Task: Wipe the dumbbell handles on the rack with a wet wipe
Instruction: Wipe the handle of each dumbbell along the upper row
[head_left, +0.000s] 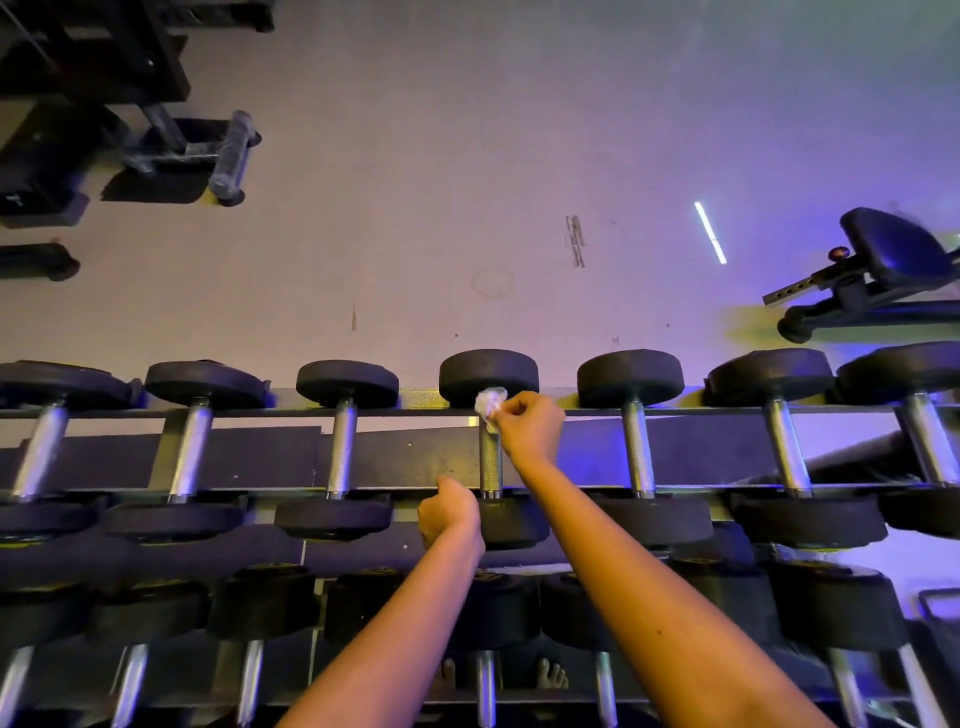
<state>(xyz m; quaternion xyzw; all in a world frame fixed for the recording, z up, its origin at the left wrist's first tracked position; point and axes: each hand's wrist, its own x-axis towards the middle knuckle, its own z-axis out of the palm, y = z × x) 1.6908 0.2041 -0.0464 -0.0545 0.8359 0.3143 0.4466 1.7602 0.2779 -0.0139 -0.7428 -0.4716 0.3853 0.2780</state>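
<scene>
Head view: right hand (530, 431) pinches wet wipe (490, 402) on upper end of frame-centre dumbbell handle (489, 462); left hand (449, 512) fisted, empty, just beside.

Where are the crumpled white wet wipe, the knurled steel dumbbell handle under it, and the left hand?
crumpled white wet wipe (491, 401), head view, bunched top.
knurled steel dumbbell handle (489, 465), head view, bare mid-shaft.
left hand (450, 512), head view, back of hand.

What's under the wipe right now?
The wet wipe, pinched by the right hand, lies on the far end of the middle dumbbell's knurled handle, against its far head. The handle stretch beneath wipe and hand is covered.
</scene>
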